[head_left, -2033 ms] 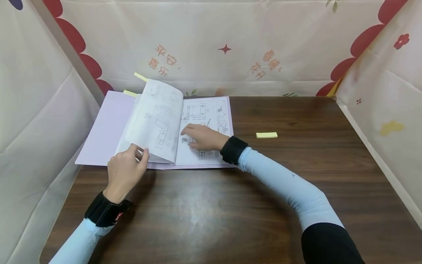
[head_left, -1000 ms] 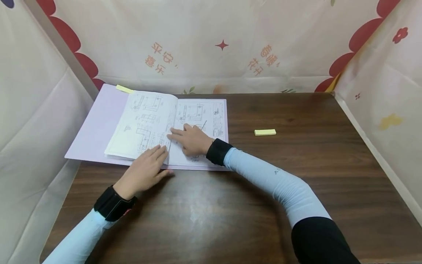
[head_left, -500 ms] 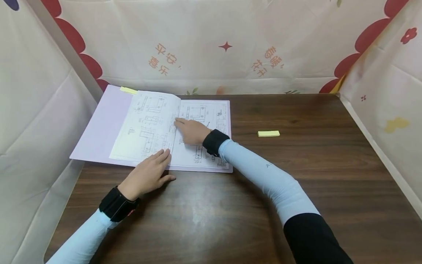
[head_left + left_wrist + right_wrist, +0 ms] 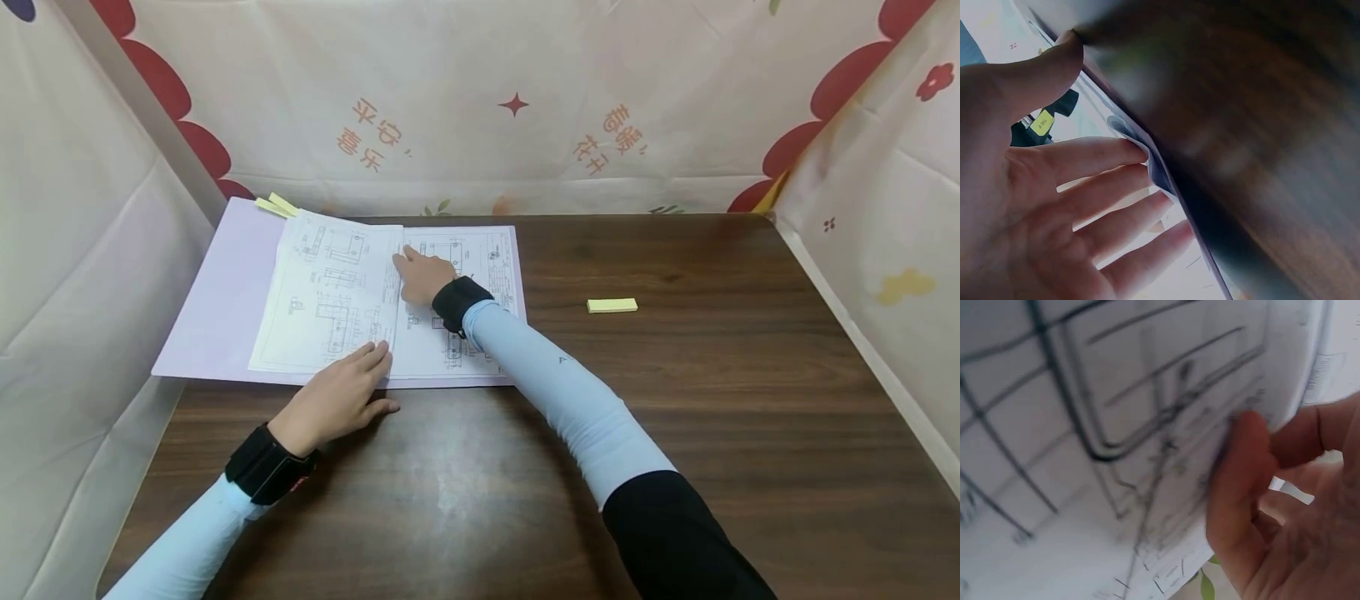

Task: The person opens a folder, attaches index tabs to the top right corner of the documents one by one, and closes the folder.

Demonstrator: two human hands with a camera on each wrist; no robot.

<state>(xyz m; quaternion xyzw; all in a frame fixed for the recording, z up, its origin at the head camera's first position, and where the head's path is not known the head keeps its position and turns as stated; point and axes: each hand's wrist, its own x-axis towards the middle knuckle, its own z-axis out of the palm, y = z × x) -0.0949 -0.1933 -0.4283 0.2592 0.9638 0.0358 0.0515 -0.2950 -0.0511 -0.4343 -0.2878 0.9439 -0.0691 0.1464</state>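
Touching near edge of lilac-covered paper book point(image 4: 322, 283), back-left on brown wooden table point(image 4: 675, 400), head view: left hand point(image 4: 333, 400), straight-fingered, holding nothing. Left wrist: thin pages point(image 4: 1159, 172), probably crease-prone; lift by corners point(image 4: 257, 364). Right wrist: right hand point(image 4: 1307, 531) bent, pinch unclear.

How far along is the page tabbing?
Done, apparently: two yellow tabs stick out above the left page.
In hand: the left hand rests on the lower edge, the right hand at the fold.
Left: perhaps more tabs, since the yellow pad lies ready on the table; how many, unclear.
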